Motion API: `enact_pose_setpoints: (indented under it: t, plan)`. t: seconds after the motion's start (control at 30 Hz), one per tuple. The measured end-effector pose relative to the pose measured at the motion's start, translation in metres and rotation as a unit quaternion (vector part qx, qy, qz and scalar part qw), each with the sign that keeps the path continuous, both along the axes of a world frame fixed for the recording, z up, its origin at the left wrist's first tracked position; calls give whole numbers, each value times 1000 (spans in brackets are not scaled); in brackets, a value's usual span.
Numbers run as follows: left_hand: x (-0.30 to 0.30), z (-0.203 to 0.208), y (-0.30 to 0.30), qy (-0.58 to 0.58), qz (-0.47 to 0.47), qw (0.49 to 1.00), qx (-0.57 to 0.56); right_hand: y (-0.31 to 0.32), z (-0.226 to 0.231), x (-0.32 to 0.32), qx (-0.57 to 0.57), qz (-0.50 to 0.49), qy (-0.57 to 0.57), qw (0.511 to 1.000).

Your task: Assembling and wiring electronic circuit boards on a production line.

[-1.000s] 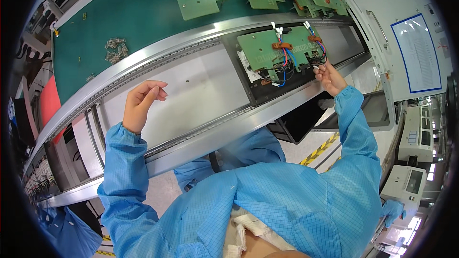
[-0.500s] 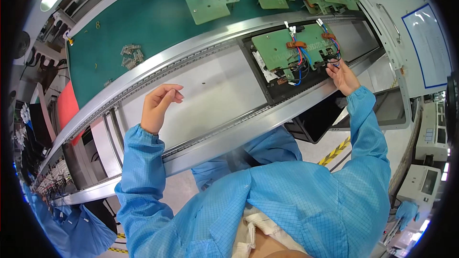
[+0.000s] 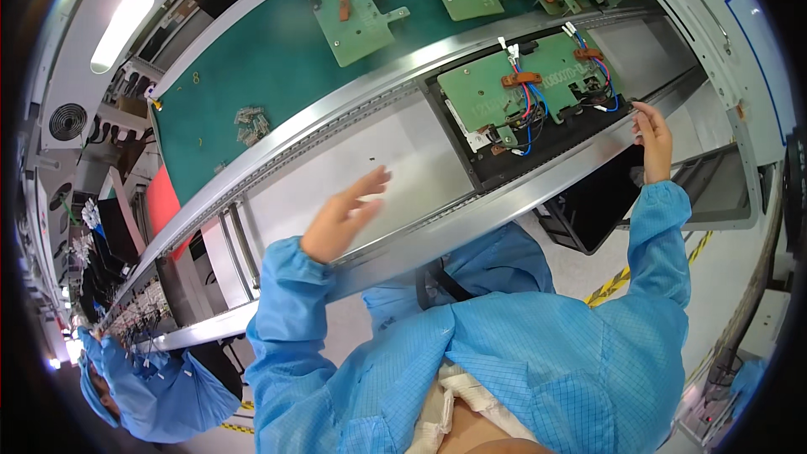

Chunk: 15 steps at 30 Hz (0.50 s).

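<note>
The green board [image 3: 483, 84] is sitting in a black tray [image 3: 504, 166] between the metal rails, to the right of the bare white surface [image 3: 403, 143]. Its long axis is running along the rails, slanting from lower left to upper right. Two bundles of wires [image 3: 530, 99] are crossing it under brown clips [image 3: 521, 79], with white plugs [image 3: 513, 51] pointing up toward the green table [image 3: 252, 71] and blue ends bending toward the person.

The right hand [image 3: 656, 145] is reaching to the tray's near right corner, the thumb and index finger coming close together there; whether they are clamping the edge, I cannot tell. The left hand [image 3: 334, 220], blurring slightly, is hovering above the white surface, its fingers [image 3: 366, 182] stretching out with the thumb standing apart, holding nothing visible.
</note>
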<state>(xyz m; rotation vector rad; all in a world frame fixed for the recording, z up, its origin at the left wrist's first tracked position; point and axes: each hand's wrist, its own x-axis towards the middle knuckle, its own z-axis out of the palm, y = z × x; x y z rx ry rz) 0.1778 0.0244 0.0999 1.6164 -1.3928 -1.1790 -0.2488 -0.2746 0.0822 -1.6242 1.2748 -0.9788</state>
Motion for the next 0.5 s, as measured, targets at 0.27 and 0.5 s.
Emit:
enact_pose_setpoints:
  t: [0.27,0.5]
  plan:
    - [-63,-21,-49,105,-80,987,93,100,-26,65,-440,200,73,872]
    - [-112,-48,-73,-97,-65,993,23,155,-40,126,-408,300,-109,855]
